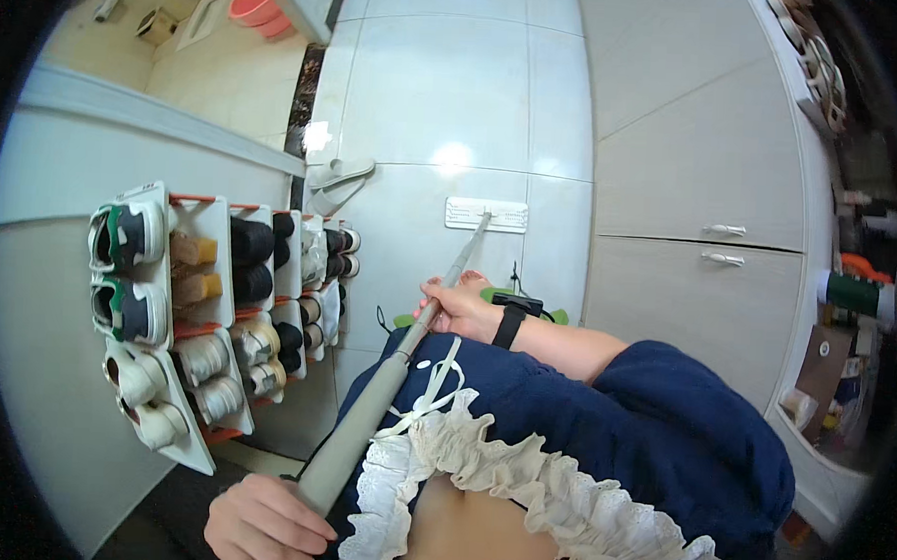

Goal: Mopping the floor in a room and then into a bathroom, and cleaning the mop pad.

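A flat mop with a long grey handle [360, 411] slants from near my body down to the floor. Its white rectangular mop head [466, 213] lies flat on the pale tiles [442, 92]. Lower on the pole, my right hand [455, 306] wraps its fingers around the shaft. My left hand [269, 527] is closed about the thick top end of the handle, its fingertips partly hidden. A black strap with a small device [517, 311] sits on my right wrist. Below that wrist, parts of green footwear [559, 317] show.
To the left stands a shoe rack [204, 449] with several pairs of shoes. Light slippers [340, 185] lie by the doorway, beyond which is a red basin [258, 9]. Pale cabinets with white handles [723, 260] line the right side, with shoes [825, 79] on top.
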`<state>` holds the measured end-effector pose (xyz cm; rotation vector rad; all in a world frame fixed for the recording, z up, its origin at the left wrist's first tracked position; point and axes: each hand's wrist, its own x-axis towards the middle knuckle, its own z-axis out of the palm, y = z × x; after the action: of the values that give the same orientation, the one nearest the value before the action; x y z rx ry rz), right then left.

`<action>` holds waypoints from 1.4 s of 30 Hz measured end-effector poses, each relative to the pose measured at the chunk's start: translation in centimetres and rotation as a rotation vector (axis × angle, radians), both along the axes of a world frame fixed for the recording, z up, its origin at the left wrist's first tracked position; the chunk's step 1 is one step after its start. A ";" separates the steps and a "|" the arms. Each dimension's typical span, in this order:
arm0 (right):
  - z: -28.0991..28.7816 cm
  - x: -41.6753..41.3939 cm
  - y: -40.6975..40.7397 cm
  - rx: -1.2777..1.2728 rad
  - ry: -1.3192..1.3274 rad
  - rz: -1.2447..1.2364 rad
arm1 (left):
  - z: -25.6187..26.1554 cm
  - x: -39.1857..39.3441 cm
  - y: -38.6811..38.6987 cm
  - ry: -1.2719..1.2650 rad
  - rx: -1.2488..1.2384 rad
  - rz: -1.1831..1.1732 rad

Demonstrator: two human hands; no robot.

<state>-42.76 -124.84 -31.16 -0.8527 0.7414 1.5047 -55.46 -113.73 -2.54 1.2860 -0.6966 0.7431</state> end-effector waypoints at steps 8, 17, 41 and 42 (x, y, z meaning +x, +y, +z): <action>-3.9 9.9 -0.5 -0.115 -0.123 -0.130 | -5.7 4.5 3.0 0.335 0.005 -0.193; -7.8 27.0 4.2 0.293 -0.970 0.574 | -6.6 16.3 1.5 0.651 -0.030 0.458; -4.9 34.0 19.2 0.195 -0.179 0.120 | -3.1 28.2 4.2 0.632 0.032 1.300; -4.6 33.8 18.0 0.206 -0.207 0.141 | -2.6 28.2 4.6 0.588 -0.003 1.256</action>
<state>-8.98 -106.86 -35.78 -0.9017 0.3729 1.5585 -27.30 -109.14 -5.16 1.7801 0.6987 1.2409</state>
